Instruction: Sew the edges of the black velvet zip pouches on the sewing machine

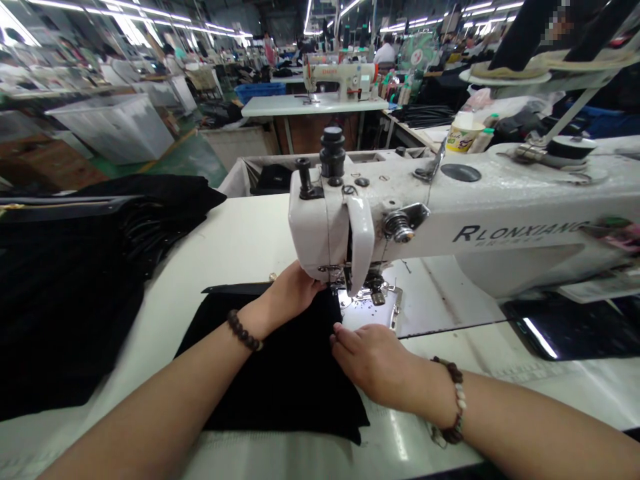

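Observation:
A piece of black fabric (pixel 280 373) lies on the sewing table, its right edge under the needle area of a white sewing machine (pixel 330 227). My left hand (pixel 293 293) rests on the fabric's far edge beside the presser foot, its fingertips partly hidden by the machine head. At the fabric's right edge, my right hand (pixel 373 360) pinches the cloth between thumb and curled fingers, just in front of the lit needle plate (pixel 370 308). A dark zipper-like strip (pixel 235 289) runs along the fabric's far edge.
A thick stack of black fabric pieces (pixel 75 287) covers the table's left side. A black phone-like slab (pixel 575 327) lies at the right. Behind the machine are a bin (pixel 240 177), thread cones (pixel 520 40) and a second sewing machine (pixel 340 79).

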The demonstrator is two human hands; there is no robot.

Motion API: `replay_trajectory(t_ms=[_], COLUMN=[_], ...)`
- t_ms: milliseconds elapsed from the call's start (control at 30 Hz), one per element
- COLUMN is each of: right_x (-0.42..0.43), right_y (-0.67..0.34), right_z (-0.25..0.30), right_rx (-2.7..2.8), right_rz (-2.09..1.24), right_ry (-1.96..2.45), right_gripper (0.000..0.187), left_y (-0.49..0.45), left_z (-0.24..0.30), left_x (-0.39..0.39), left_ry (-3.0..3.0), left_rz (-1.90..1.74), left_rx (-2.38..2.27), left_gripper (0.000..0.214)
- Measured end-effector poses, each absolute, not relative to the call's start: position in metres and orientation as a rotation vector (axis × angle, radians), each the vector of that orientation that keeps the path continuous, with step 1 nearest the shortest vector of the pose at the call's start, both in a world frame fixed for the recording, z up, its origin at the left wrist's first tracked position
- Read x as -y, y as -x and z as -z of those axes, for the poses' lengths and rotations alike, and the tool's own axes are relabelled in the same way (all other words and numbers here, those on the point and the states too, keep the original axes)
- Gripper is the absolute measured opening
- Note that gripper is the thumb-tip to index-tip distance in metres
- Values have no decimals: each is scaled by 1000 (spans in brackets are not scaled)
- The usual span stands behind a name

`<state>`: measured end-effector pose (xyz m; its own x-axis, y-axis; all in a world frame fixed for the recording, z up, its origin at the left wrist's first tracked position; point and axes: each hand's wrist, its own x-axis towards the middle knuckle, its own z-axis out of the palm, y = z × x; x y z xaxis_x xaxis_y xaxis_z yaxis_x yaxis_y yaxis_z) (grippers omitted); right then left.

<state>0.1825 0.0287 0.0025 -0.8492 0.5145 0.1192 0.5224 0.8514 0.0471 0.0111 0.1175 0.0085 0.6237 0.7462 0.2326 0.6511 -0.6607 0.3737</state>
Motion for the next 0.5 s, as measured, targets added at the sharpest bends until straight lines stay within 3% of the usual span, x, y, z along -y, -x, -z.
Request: replay_trajectory(t_ms=[100, 267, 500], right_x=[-27, -26, -26], right_y=[-183, -182, -178], right_z=[-1, 3, 2], right_rx=[2878, 2824, 2834], right_rz=[174, 160, 100], right_ry=[813, 802, 849], right_gripper=[23, 19, 20], left_y=[-6, 8, 16], left_z=[-5, 11, 17], left_x=[-92, -56, -61], left_ry=[-2718, -2915, -2872], left_rz=[-450, -394, -354], left_rx=[-1211, -912, -840], left_gripper=[23, 34, 40])
